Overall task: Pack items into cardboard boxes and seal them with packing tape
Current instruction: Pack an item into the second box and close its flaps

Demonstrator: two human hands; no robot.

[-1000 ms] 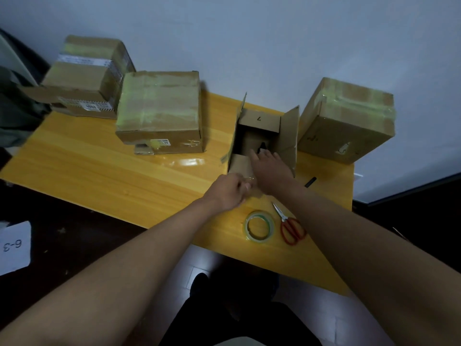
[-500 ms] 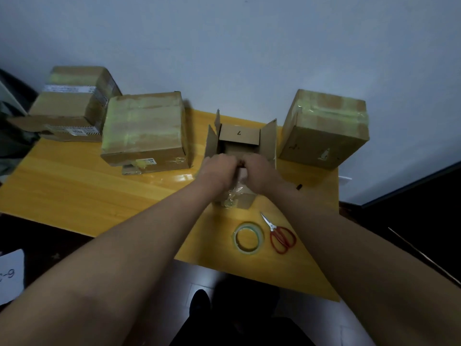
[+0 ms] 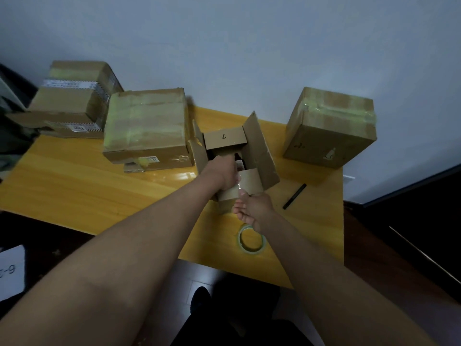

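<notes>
Open box (image 3: pixel 259 151) at tabletop (image 3: pixel 74 181) centre, flaps up, dark item inside. L hand (image 3: pixel 223 172) reaches over the near flap, fingers hidden, can't tell grip. R hand (image 3: pixel 252 211) at box's near edge, fingers relaxed, thumb touching the flap. Tape roll (image 3: pixel 250 242) just below R wrist.

**Readable text, not much**

Open box (image 3: pixel 234 156) has a handwritten "7" on its far flap, upside down from here. White sheet (image 3: pixel 11 272) on the floor shows "6-", cut off. Labels on the other boxes are too blurry.
</notes>
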